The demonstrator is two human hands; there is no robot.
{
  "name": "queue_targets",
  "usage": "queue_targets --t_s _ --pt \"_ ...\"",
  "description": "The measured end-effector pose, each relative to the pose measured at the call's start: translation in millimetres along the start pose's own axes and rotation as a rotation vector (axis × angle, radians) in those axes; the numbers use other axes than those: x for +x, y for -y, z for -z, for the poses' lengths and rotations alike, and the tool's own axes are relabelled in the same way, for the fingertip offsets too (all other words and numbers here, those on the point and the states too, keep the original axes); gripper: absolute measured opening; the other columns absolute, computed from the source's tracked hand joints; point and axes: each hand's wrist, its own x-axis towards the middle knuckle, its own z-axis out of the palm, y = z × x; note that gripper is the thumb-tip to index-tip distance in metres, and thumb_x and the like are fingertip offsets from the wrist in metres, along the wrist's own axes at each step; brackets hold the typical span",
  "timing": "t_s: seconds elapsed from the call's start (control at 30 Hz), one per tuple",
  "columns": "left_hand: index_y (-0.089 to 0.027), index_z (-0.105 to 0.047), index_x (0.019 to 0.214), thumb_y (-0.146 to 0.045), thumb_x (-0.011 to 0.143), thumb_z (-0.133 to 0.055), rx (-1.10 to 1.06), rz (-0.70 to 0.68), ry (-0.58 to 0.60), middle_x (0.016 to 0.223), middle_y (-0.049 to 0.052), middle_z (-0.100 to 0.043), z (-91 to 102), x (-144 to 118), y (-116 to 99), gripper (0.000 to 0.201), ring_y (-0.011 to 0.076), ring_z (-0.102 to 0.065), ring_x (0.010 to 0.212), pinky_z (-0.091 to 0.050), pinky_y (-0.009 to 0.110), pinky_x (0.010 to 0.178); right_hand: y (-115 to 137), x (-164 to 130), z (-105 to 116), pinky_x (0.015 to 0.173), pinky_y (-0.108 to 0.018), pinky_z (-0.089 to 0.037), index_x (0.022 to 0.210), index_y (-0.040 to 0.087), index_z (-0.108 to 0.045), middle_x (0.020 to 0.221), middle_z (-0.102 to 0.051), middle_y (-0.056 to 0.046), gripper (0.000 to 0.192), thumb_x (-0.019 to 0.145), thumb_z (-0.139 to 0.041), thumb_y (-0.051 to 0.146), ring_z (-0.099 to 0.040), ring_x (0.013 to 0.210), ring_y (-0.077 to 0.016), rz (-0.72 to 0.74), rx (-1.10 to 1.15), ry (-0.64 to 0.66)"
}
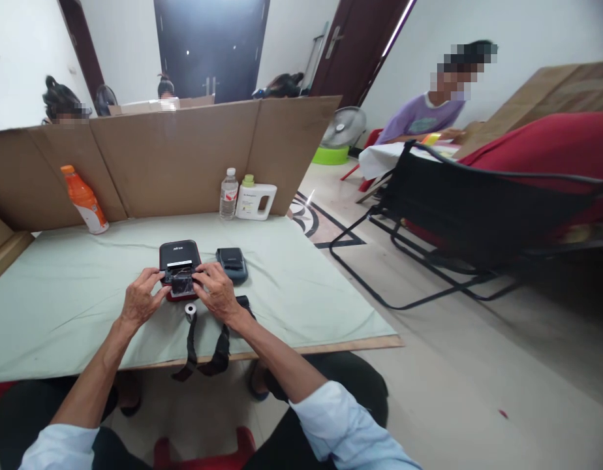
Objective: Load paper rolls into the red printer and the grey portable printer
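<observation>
Inwardly angled left hand (141, 299), right hand (218, 292), touching device (179, 250)

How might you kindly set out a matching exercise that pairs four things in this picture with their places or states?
Things
1. Black and red device
2. Clear bottle
3. Orange bottle
4. White roll

Places or states
A. At one end of a dark strip
B. Far left, in front of the cardboard
C. Touched by the left hand and right hand
D. Next to the white jug

Pairs: 1-C, 2-D, 3-B, 4-A
</observation>
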Motion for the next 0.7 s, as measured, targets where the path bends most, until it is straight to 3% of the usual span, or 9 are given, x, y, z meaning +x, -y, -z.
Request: queue_targets --t_s 0.23,0.4,0.5,0.6,0.7 --pt "-0.021 -0.068 0.113 -0.033 0.094 -0.063 0.025 -0.025 0.078 0.122 0.011 -0.065 6.3 7 -4 0.023 0.0262 -0.067 0.108 -0.058 0.04 0.095 2 0 -1 0.097 -0.044 -0.054 0.101 0.018 -0.077 0.109 -0.068 -0.013 0.017 0.095 -0.061 0.017 -0.059 0.106 -0.0284 0.015 -0.006 -0.029" --pt "-0.021 -0.069 0.104 -0.031 0.092 -0.063 -0.016 -0.062 0.125 0.119 0.011 -0.066 18.4 23 -6 0.017 0.0277 -0.065 0.111 -0.055 0.044 0.101 2 2 -1 0.096 -0.043 -0.054 0.099 0.021 -0.076 0.109 -0.068 -0.012 0.015 0.094 -0.063 0.016 -0.059 0.106 -0.0284 0.008 -0.009 -0.002" --pt "-0.022 -0.07 0.113 -0.028 0.09 -0.063 -0.111 -0.067 0.151 0.124 0.011 -0.066 21.9 31 -5 0.025 0.0278 -0.064 0.116 -0.053 0.045 0.105 1 2 0 0.096 -0.043 -0.054 0.102 0.021 -0.075 0.109 -0.069 -0.012 0.014 0.094 -0.064 0.017 -0.059 0.105 -0.0285 0.012 0.003 0.0" --pt "-0.022 -0.067 0.127 -0.026 0.085 -0.065 -0.21 -0.032 0.217 0.135 0.012 -0.064 21.3 37 -1 0.043 0.0296 -0.062 0.123 -0.054 0.048 0.105 1 5 1 0.097 -0.045 -0.053 0.116 0.019 -0.073 0.111 -0.069 -0.013 0.027 0.091 -0.065 0.016 -0.059 0.106 -0.0299 0.007 0.001 0.017" --pt "-0.023 -0.068 0.129 -0.028 0.081 -0.069 -0.264 0.013 0.277 0.134 0.011 -0.068 17.3 40 4 0.049 0.0305 -0.063 0.122 -0.054 0.05 0.104 0 14 1 0.096 -0.046 -0.052 0.134 0.02 -0.068 0.114 -0.069 -0.013 0.047 0.087 -0.068 0.015 -0.058 0.107 -0.0312 -0.01 -0.044 0.086"
